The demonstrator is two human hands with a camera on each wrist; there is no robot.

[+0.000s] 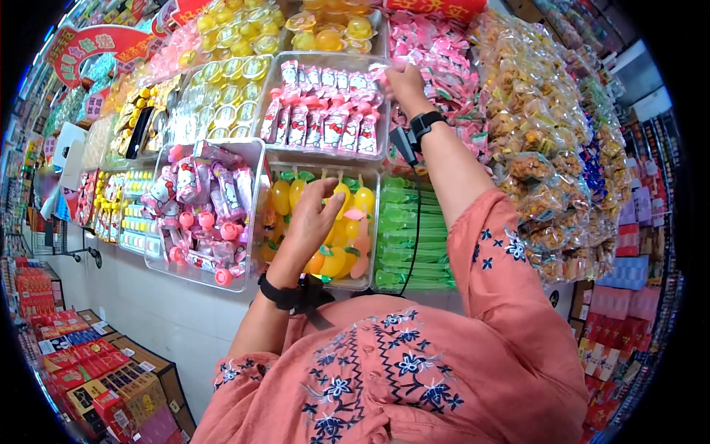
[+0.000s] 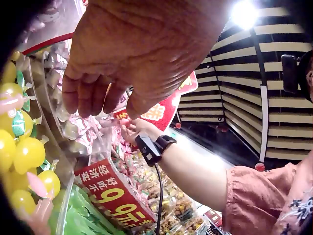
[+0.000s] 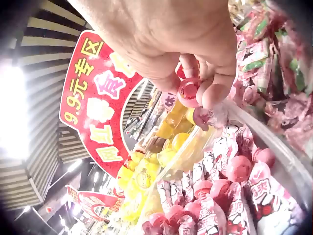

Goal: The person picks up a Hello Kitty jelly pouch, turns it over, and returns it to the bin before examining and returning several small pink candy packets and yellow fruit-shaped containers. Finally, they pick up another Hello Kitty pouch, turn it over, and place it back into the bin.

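My right hand (image 1: 406, 86) is at the far right corner of a clear bin holding rows of cartoon-cat pouches (image 1: 333, 132) with pink caps. In the right wrist view its thumb and fingers pinch the round pink cap of a pouch (image 3: 190, 92); the pouch's wrapper hangs partly hidden below the fingers. My left hand (image 1: 311, 223) hovers over a bin of yellow fruit-shaped jellies (image 1: 335, 259), fingers loosely bent and holding nothing. In the left wrist view, its fingers hang in front of the pink pouches.
To the left stands a clear bin of purple pouches (image 1: 194, 194) with pink caps. Green stick-shaped packs (image 1: 410, 240) lie right of the jellies. Pink-wrapped sweets (image 1: 447, 89) and bagged snacks (image 1: 551, 140) fill the right side. A red price sign (image 2: 115, 196) fronts the bins.
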